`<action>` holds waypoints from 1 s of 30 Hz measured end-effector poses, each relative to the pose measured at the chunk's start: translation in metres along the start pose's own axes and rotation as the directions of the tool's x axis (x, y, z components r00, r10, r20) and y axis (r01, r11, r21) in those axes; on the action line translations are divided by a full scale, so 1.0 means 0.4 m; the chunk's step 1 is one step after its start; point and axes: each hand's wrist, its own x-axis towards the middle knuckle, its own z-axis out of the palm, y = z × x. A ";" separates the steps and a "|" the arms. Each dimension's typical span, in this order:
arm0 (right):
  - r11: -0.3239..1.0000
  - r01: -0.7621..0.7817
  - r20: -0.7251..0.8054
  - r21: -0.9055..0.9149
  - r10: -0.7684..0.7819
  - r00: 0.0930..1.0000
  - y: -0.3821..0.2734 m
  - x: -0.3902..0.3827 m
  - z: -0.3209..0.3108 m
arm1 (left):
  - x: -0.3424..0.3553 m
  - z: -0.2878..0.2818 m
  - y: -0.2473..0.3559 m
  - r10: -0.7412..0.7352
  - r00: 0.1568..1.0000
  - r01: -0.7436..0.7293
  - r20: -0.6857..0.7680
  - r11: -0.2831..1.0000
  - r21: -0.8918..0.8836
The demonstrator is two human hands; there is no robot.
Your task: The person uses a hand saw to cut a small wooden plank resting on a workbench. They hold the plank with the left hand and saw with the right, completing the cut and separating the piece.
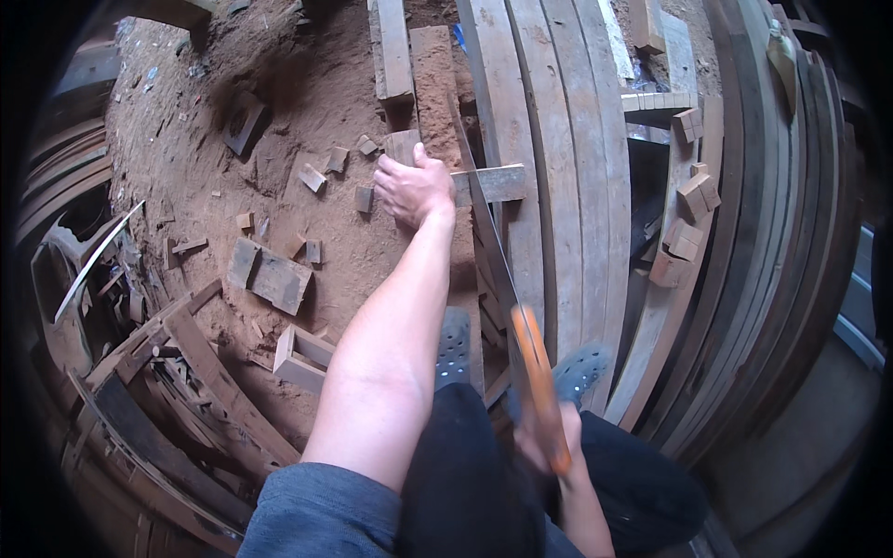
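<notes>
My left hand (414,191) is closed over the left end of a short wooden strip (502,183), which it hides. The strip lies crosswise, its right end over the nearest long plank (507,102). A wooden block (403,146) shows just beyond my thumb and fingers. Low in the view, my right hand (555,432), partly blurred, grips the orange handle (532,367) of a handsaw. The saw's blade (493,237) points away from me and crosses the strip just right of my left hand. How deep the blade sits in the wood cannot be made out.
Small wood offcuts (313,178) and a bigger board piece (270,274) lie on the sandy ground at left. Several cut blocks (684,239) line a beam at right. Stacked timber (791,186) stands farther right. My shoes (579,370) are close to the saw handle.
</notes>
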 end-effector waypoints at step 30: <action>0.861 -0.260 0.070 0.438 0.256 0.964 -0.018 -0.030 0.016 | -0.012 0.016 -0.023 0.061 0.996 -0.058 -0.060 0.997 0.043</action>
